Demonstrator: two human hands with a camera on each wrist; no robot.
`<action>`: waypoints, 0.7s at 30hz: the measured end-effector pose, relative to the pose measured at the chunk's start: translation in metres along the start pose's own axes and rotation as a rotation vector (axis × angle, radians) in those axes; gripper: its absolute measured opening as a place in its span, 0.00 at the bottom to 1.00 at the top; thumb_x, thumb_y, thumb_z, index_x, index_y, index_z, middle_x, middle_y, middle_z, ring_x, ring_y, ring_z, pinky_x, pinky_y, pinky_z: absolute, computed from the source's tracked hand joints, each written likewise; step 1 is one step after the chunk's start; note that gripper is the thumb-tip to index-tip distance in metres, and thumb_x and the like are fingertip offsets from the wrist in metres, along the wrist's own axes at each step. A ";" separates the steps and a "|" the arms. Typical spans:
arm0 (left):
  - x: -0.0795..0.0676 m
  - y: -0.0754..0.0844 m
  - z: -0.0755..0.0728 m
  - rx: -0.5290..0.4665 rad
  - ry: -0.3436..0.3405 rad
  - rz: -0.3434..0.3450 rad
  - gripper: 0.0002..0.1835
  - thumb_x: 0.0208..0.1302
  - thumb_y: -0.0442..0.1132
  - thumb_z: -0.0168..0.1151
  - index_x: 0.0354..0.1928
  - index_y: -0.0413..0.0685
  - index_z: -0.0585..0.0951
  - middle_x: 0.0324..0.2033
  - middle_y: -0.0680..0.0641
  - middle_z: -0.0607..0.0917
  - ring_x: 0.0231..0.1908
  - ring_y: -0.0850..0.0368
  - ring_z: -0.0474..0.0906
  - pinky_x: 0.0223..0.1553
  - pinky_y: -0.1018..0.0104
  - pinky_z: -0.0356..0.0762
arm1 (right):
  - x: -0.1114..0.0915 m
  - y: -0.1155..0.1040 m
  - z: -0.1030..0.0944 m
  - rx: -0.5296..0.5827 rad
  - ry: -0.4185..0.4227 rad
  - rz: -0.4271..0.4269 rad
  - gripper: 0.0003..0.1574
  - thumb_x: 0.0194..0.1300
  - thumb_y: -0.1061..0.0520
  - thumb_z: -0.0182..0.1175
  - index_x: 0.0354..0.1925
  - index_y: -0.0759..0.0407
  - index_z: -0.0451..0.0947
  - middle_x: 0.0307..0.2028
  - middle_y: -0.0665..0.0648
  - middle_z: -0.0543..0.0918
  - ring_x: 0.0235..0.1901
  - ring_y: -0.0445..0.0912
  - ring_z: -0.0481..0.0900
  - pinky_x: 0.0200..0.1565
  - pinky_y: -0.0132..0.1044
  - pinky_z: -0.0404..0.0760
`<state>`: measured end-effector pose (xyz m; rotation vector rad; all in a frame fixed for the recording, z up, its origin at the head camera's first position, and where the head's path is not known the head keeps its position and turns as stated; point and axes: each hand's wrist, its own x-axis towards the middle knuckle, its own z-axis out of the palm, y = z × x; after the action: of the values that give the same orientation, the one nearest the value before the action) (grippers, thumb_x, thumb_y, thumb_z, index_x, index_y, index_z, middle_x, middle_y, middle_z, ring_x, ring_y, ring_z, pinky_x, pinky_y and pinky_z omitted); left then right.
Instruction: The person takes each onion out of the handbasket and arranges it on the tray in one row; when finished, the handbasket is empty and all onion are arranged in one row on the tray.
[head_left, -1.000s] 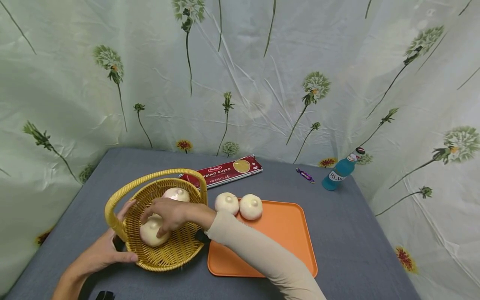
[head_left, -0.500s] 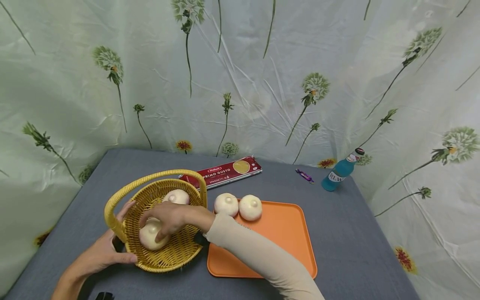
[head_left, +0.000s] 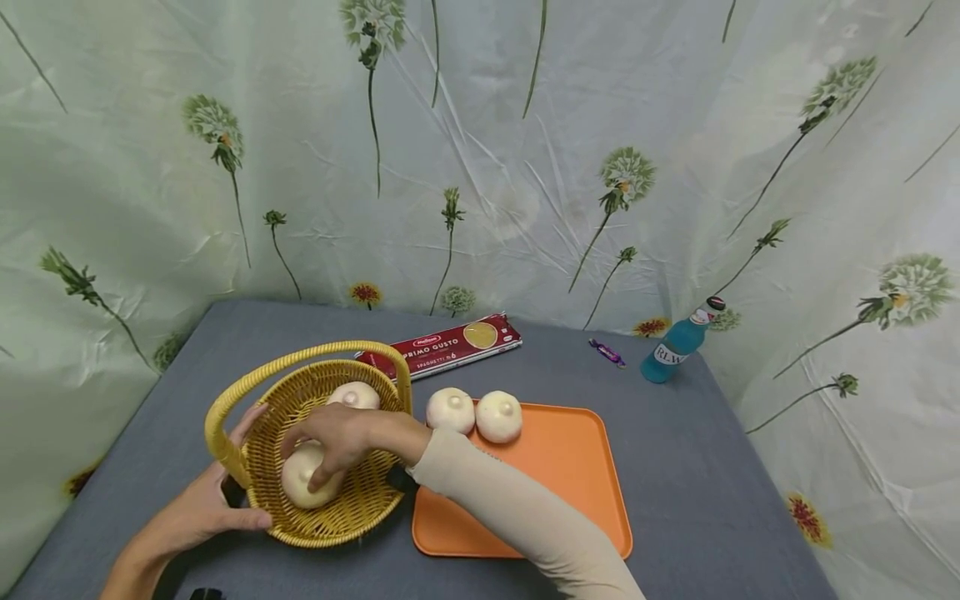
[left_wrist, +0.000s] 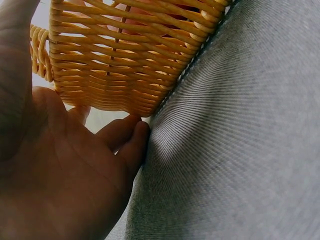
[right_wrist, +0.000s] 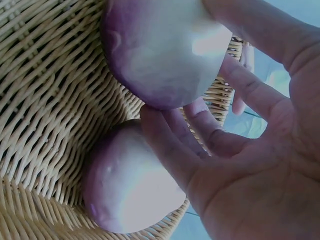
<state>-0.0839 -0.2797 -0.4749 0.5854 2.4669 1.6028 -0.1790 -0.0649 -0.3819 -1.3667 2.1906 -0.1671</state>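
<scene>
On the left of the table stands a yellow wicker basket (head_left: 330,533) with an arched handle. My left hand (head_left: 202,504) holds it at its left side, thumb along the near wall; in the left wrist view the fingertips touch the wicker low down by the tabletop. My right hand (head_left: 333,437) reaches inside and grips a white and purple turnip (right_wrist: 165,50), thumb on one side and fingers on the other. A second turnip (right_wrist: 132,180) lies deeper in the basket, just beside those fingers. Two more turnips (head_left: 451,411) (head_left: 498,417) sit side by side at the tray's far left corner.
An orange tray (head_left: 558,450) lies right of the basket, partly under the right sleeve (head_left: 517,508). Behind are a red spaghetti packet (head_left: 450,348) and a purple-wrapped candy (head_left: 606,352). A blue bottle (head_left: 678,343) leans at the back right, before a flowered curtain (head_left: 525,167).
My right hand and the turnip in it have shifted slightly toward the near side of the basket. My left hand keeps its place on the basket; the head view has moved a little.
</scene>
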 end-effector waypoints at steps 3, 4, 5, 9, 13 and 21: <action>0.000 -0.001 0.000 -0.012 0.003 0.009 0.66 0.54 0.31 0.74 0.81 0.63 0.35 0.79 0.62 0.35 0.64 0.89 0.47 0.52 0.84 0.63 | -0.001 -0.001 0.000 0.001 0.007 -0.012 0.33 0.61 0.48 0.72 0.64 0.46 0.76 0.57 0.42 0.80 0.52 0.31 0.73 0.50 0.19 0.65; 0.000 -0.001 0.000 -0.017 0.002 0.014 0.66 0.54 0.31 0.74 0.81 0.63 0.35 0.79 0.62 0.35 0.65 0.89 0.47 0.52 0.84 0.62 | -0.003 -0.001 -0.001 0.005 0.010 -0.017 0.33 0.61 0.48 0.72 0.63 0.46 0.76 0.57 0.42 0.79 0.52 0.31 0.72 0.50 0.19 0.65; 0.000 -0.001 0.000 -0.019 0.001 0.015 0.66 0.54 0.31 0.74 0.81 0.63 0.35 0.79 0.61 0.34 0.65 0.89 0.46 0.52 0.85 0.61 | -0.004 -0.001 -0.001 0.007 0.013 -0.022 0.33 0.62 0.47 0.72 0.63 0.46 0.76 0.57 0.42 0.79 0.53 0.31 0.72 0.51 0.19 0.64; 0.000 0.001 0.000 -0.013 -0.004 -0.001 0.66 0.54 0.31 0.73 0.80 0.64 0.34 0.79 0.62 0.34 0.64 0.90 0.46 0.51 0.82 0.64 | -0.008 -0.002 -0.003 -0.003 0.024 -0.026 0.34 0.62 0.46 0.70 0.65 0.45 0.74 0.57 0.41 0.79 0.54 0.33 0.69 0.51 0.20 0.64; 0.001 0.002 -0.001 -0.016 -0.011 -0.003 0.66 0.54 0.31 0.73 0.80 0.64 0.33 0.79 0.62 0.34 0.63 0.90 0.47 0.50 0.80 0.67 | -0.014 -0.005 -0.003 -0.008 0.045 -0.020 0.36 0.61 0.46 0.71 0.67 0.42 0.73 0.56 0.41 0.79 0.53 0.34 0.67 0.49 0.22 0.63; 0.001 0.000 0.000 -0.057 -0.010 0.020 0.68 0.52 0.27 0.73 0.80 0.63 0.33 0.78 0.63 0.37 0.63 0.89 0.50 0.51 0.81 0.67 | -0.028 -0.004 0.000 0.014 0.108 -0.034 0.35 0.61 0.46 0.72 0.65 0.44 0.75 0.57 0.42 0.78 0.55 0.34 0.65 0.51 0.21 0.62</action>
<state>-0.0851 -0.2790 -0.4745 0.6109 2.4069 1.6671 -0.1667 -0.0430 -0.3697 -1.4172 2.2506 -0.2740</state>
